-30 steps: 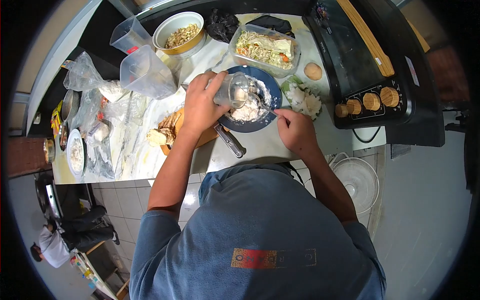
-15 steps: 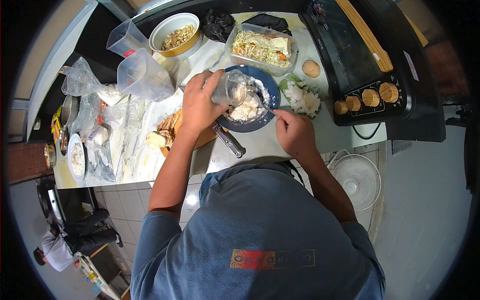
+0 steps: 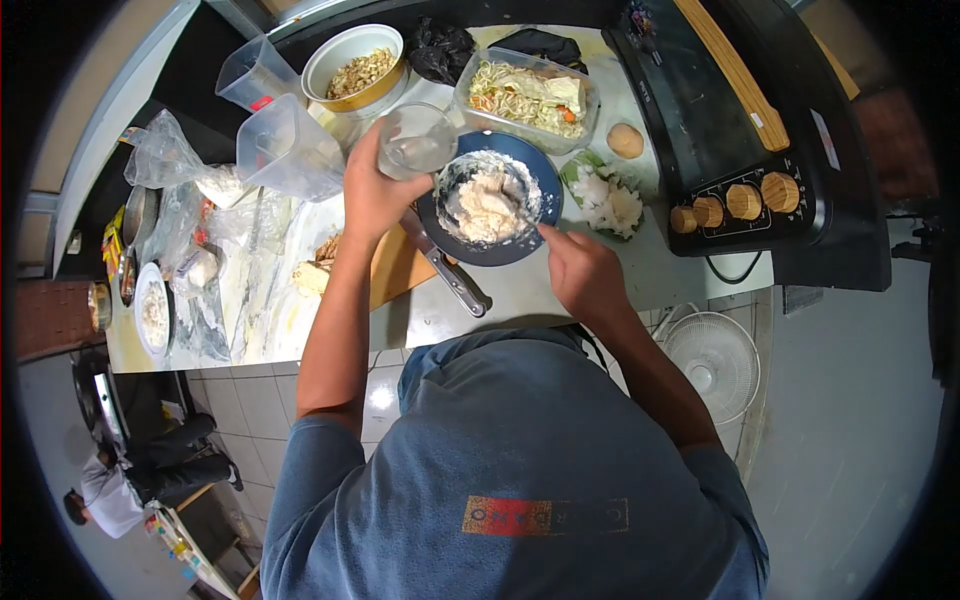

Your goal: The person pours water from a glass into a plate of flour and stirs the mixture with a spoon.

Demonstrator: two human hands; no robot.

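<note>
My left hand [image 3: 375,195] is wrapped round a clear drinking glass [image 3: 418,145], which is held nearly upright just left of a dark blue bowl [image 3: 547,178]. Cloudy liquid seems to sit in the glass. Inside the bowl lies a wet, lumpy pale flour mixture [image 3: 488,208], with white smears up the walls. My right hand [image 3: 585,272] is closed on the handle of a spoon [image 3: 530,215] at the bowl's lower right; the spoon's head is hard to make out in the mixture. A knife [image 3: 458,284] rests against a wooden cutting board [image 3: 395,270] near my left wrist.
Behind the bowl stand a plastic box of shredded vegetables [image 3: 530,95] and a pot of chopped food [image 3: 352,75]. Chopped white pieces [image 3: 610,205] and an egg [image 3: 625,141] lie right, before a black electric grill [image 3: 740,180]. Plastic pitchers [image 3: 285,150] stand left. Another person [image 3: 115,495] is at lower left.
The glass has gone from tilted over the bowl to nearly upright, moving left with my left hand. The mixture looks wetter and more clumped. My right hand has shifted slightly down with the spoon.
</note>
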